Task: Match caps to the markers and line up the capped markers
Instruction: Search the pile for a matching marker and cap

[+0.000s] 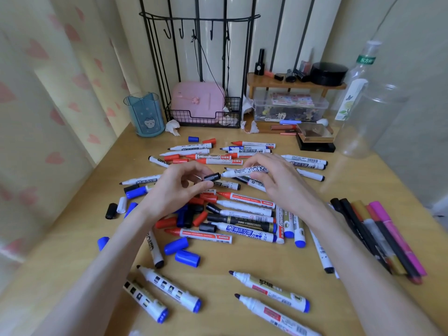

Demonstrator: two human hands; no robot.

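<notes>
A black cap (212, 177) is pinched in the fingers of the left hand (179, 187) above the table (218, 270), its mouth right at the tip of a white marker (244, 171) gripped in the fingers of the right hand (278, 183). Below, uncapped markers (244, 199) and loose caps (187, 258) are scattered, with capped pens (388, 238) laid together at the right edge.

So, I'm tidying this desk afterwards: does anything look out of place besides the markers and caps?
Yes: one crumpled tissue lies left of the wire basket, another right of it; they look like rubbish on the desk.
</notes>
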